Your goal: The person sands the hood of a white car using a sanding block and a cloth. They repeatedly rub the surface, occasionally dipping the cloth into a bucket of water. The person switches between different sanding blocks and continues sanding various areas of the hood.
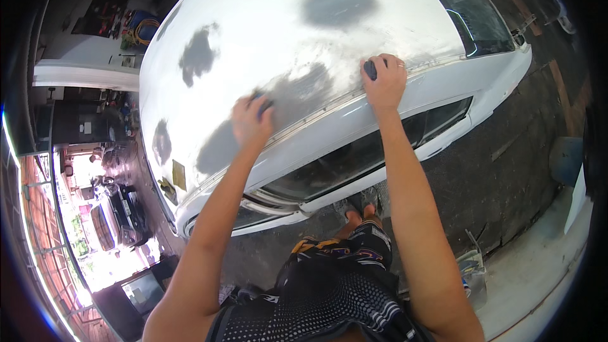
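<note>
A white car roof (pixel 266 19) fills the upper middle, marked with several dull grey patches. My left hand (pixel 251 120) is closed around a dark sanding block (pixel 265 107) and rests on a grey patch by the roof's near edge; the hand is slightly blurred. Further right, my right hand (pixel 387 85) grips a second dark sanding block (pixel 370 69) against the roof, close to the trim strip above the side windows. Fingers cover much of both blocks, so their undersides are hidden. Both arms reach out over the side window (pixel 335 168).
Two small olive-coloured sheets (pixel 179 175) lie at the roof's left end. The windshield (pixel 465 6) is at the upper right. A blue drum (pixel 565 160) stands far right, a container of items (pixel 472 272) at lower right. A dark vehicle (pixel 117 215) is parked at left.
</note>
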`<state>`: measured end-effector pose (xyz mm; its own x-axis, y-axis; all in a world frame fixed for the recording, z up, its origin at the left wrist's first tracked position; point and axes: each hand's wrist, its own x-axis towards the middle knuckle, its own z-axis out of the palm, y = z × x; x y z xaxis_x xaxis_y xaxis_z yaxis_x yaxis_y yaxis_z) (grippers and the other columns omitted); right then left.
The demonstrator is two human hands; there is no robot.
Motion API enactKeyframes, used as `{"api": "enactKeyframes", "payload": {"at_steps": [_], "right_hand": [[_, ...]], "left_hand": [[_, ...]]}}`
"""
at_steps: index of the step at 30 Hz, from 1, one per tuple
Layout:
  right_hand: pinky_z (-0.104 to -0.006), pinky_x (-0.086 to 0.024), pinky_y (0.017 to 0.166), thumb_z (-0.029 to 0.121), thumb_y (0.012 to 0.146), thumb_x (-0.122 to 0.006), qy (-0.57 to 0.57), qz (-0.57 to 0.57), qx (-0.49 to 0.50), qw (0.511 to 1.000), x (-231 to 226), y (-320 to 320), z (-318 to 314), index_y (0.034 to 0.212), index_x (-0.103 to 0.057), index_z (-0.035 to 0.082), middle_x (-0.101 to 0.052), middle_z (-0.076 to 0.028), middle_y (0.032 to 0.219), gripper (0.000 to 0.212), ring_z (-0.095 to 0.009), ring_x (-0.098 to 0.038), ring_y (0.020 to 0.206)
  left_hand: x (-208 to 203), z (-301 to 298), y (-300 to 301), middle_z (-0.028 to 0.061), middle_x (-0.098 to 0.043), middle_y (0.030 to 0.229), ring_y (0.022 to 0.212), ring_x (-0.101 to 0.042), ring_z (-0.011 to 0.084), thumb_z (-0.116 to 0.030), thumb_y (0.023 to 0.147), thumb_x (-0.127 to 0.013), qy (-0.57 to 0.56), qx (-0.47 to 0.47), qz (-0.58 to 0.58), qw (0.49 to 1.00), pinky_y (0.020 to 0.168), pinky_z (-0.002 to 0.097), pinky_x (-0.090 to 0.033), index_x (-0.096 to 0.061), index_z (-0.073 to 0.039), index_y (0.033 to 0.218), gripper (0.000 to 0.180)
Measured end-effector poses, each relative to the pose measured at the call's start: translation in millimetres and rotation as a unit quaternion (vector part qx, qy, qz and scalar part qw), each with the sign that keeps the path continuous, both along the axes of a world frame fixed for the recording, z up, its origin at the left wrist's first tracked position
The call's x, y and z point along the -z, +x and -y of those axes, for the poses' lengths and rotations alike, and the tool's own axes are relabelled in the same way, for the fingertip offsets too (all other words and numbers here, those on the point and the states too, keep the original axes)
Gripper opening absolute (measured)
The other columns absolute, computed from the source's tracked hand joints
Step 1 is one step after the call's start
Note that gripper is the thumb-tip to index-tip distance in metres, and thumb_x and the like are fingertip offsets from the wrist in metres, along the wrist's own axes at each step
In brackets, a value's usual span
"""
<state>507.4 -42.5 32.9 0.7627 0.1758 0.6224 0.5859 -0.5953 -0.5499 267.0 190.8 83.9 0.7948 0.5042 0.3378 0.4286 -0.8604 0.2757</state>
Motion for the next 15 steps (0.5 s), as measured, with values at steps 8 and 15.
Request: {"api": "enactKeyframes", "payload": {"at_steps": [8,15], "right_hand": [[-0.0479,-0.05,0.088,0.026,0.081,-0.085,0.015,0.001,-0.037,0.999,-0.9,-7.5,-15.7,0.094,-0.074,0.013,-0.066,-0.006,0.107,0.022,-0.033,-0.062,0.104],[-0.0483,-0.049,0.091,0.029,0.083,-0.084,-0.005,0.001,0.009,1.0,9.4,1.0,1.4,0.097,-0.074,0.013,-0.066,-0.006,0.108,0.024,-0.033,-0.061,0.108]], "left_hand": [[-1.1,84.1,159.3,0.0145,-0.062,0.123,0.113,-0.058,0.0378,-0.024,0.086,-0.077,0.094,0.018,-0.028,0.995,0.096,0.0503,-0.048,-0.074,-0.017,0.105,0.021],[-2.8,42.7,-11.4,0.0133,-0.064,0.132,0.119,-0.059,0.0377,-0.009,0.079,-0.081,0.006,0.165,-0.009,0.986,0.102,0.0503,-0.047,-0.077,-0.02,0.119,0.042]]}}
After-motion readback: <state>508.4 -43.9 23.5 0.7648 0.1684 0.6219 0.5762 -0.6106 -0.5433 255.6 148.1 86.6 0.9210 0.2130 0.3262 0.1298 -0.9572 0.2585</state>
